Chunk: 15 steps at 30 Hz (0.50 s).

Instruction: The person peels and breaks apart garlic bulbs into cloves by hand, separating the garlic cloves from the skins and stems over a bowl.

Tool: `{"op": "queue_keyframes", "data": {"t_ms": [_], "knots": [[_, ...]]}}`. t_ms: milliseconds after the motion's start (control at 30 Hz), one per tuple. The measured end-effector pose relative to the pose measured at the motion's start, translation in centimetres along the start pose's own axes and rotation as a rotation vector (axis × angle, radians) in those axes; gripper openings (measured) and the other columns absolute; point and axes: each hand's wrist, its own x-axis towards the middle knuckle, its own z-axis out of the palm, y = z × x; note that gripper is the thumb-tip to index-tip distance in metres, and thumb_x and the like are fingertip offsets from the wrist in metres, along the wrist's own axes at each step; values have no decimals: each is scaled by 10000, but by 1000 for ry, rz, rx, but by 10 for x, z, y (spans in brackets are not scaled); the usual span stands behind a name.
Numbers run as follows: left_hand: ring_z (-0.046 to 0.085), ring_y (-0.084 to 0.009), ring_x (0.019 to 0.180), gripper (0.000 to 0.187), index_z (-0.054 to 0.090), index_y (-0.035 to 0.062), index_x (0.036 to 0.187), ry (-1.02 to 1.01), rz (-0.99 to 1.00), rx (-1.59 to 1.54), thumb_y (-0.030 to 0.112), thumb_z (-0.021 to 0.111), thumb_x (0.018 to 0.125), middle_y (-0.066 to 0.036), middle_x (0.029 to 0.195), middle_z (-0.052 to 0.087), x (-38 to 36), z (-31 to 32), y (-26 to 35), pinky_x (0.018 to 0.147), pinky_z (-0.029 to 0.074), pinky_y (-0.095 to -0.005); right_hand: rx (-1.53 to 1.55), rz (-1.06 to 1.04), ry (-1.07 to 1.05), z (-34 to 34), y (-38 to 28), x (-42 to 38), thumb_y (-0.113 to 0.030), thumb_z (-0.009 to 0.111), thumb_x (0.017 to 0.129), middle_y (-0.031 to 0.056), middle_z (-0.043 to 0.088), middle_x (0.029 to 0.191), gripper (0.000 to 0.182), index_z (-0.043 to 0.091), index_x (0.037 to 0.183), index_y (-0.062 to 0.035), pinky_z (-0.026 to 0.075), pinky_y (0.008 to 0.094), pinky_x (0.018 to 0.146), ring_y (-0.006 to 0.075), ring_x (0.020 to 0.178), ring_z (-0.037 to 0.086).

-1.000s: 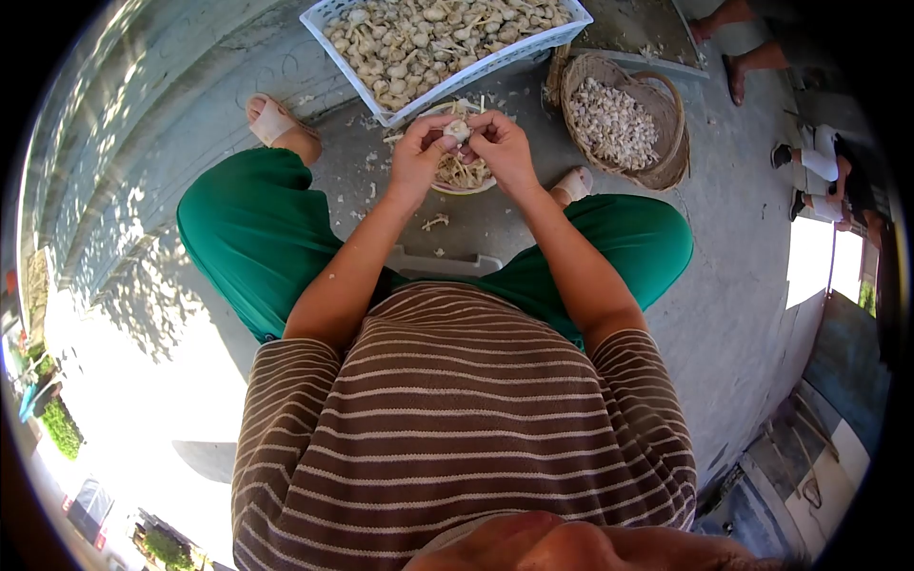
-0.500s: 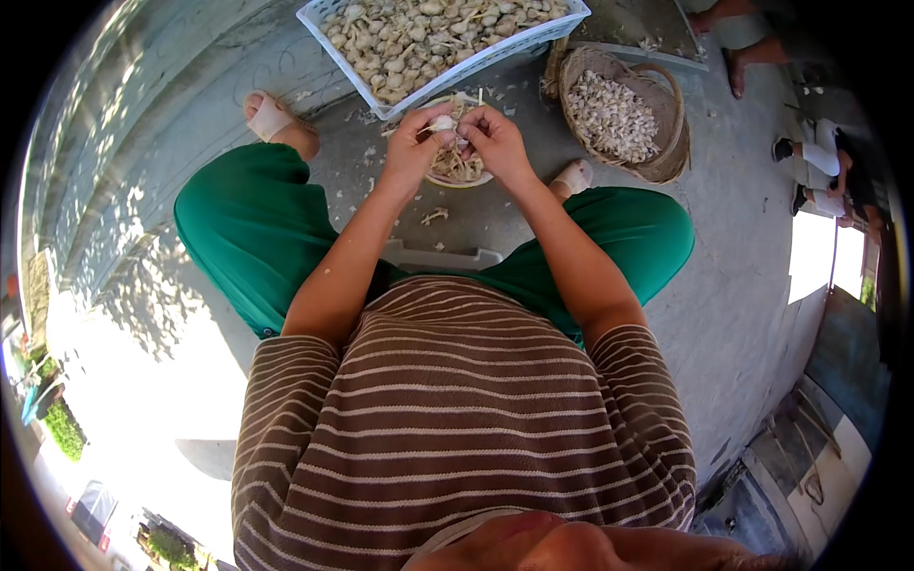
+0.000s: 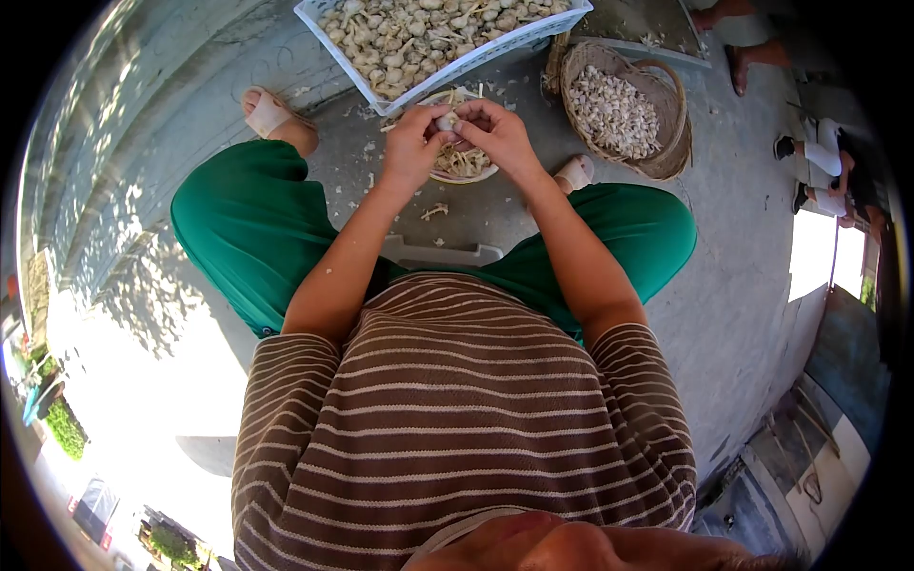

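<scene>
Between my two hands is a pale garlic bulb [image 3: 447,122], held by the fingers of both. My left hand [image 3: 412,143] pinches it from the left, fingers curled. From the right, my right hand [image 3: 499,138] presses on it with thumb and fingertips; its other fingers are bent and partly hide the bulb. Directly below the hands sits a round bowl [image 3: 464,179] with dry garlic stalks and skins [image 3: 457,162] in it. The hands cover much of its upper part.
A light blue plastic crate [image 3: 457,67] full of garlic bulbs [image 3: 405,48] stands beyond the bowl. To its right, a wicker basket [image 3: 678,124] holds loose cloves [image 3: 614,112]. Scraps of skin [image 3: 434,211] lie on the concrete floor. Other people's legs [image 3: 757,52] show at the upper right.
My right hand has moved in closer to my left and now covers more of the garlic bulb. The white stalk end seen pointing left before no longer shows.
</scene>
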Motion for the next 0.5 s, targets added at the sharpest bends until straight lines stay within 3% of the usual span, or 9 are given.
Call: {"op": "queue_keyframes", "data": {"t_ms": [233, 500], "knots": [[588, -272, 749, 350, 598, 59, 1059, 1, 194, 268, -40, 611, 724, -121, 885, 571, -1, -2, 12, 640, 482, -325, -36, 91, -18, 4, -2, -1, -42, 569, 836, 116, 631, 883, 214, 536, 1018, 65, 559, 273, 632, 153, 758, 651], [595, -288, 800, 378, 610, 76, 1089, 23, 177, 195, -71, 560, 743, -129, 929, 589, -3, 1, 16, 678, 490, -338, -118, 15, 91, 16, -3, -7, -24, 551, 832, 123, 620, 894, 210, 529, 1017, 71, 567, 278, 621, 159, 754, 654]]}}
